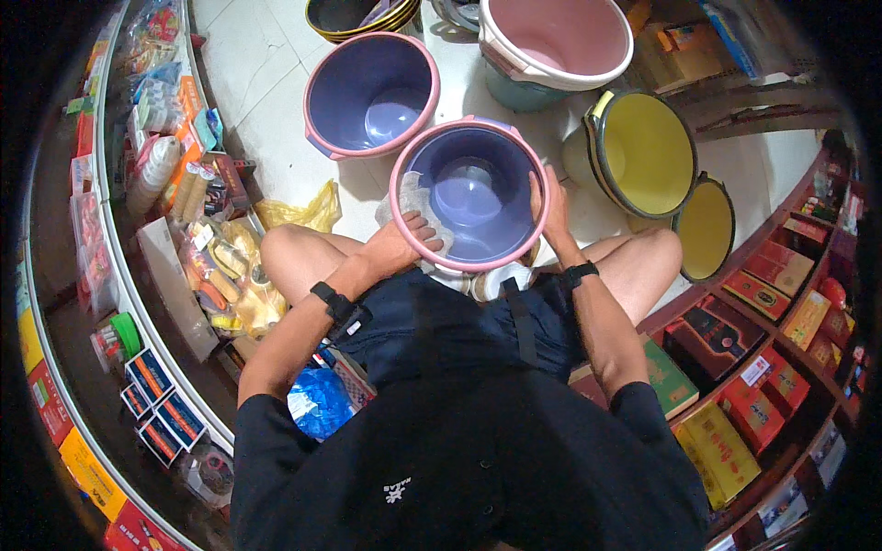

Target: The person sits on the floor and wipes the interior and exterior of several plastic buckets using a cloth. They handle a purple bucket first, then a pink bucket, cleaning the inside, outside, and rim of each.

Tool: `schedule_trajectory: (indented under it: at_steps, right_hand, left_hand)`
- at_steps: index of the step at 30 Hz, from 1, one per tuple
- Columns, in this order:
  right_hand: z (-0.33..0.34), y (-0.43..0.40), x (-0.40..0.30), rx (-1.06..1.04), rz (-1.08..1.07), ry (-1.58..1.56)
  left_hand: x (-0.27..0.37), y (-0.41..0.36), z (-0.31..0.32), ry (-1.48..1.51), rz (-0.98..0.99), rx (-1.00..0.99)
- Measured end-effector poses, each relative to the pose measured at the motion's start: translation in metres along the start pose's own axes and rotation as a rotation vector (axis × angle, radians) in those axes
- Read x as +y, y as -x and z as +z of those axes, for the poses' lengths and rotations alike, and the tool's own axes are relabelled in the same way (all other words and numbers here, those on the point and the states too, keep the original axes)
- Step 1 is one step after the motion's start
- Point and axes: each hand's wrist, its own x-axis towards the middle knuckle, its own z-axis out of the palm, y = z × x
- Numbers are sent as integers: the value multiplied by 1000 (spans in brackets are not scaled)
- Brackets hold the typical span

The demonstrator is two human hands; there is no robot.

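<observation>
Before me, close to my lap, is a purple plastic bucket with a pink rim. My left hand grips its near left rim and presses a greyish cloth there, part of which hangs over into the bucket. The fingers of my right hand reach over the right rim, with the palm on the outer wall. A second purple bucket with a pink rim stands on the floor just beyond, its mouth tilted towards me.
White-rimmed pink bucket stacked on a teal one at the back; black-and-yellow-rimmed buckets back left; yellow-lined buckets at right. Shelves of packaged goods curve along the left, shelves of boxes along the right. A yellow plastic bag lies by my left knee.
</observation>
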Motion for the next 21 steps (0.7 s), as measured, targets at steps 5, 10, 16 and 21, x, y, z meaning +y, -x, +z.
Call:
schedule_trajectory:
  at_steps: [5, 10, 16, 21]
  right_hand:
    - [20, 21, -4, 237, 13, -128]
    - [40, 55, -15, 335, 226, -116]
    - [8, 67, -3, 200, 186, 23]
    - [-33, 38, 14, 167, 370, -314]
  left_hand:
    - [30, -5, 14, 69, -120, 39]
    - [74, -39, 37, 216, -233, 203]
    - [49, -31, 26, 265, -197, 80]
    - [31, -22, 9, 168, -179, 3]
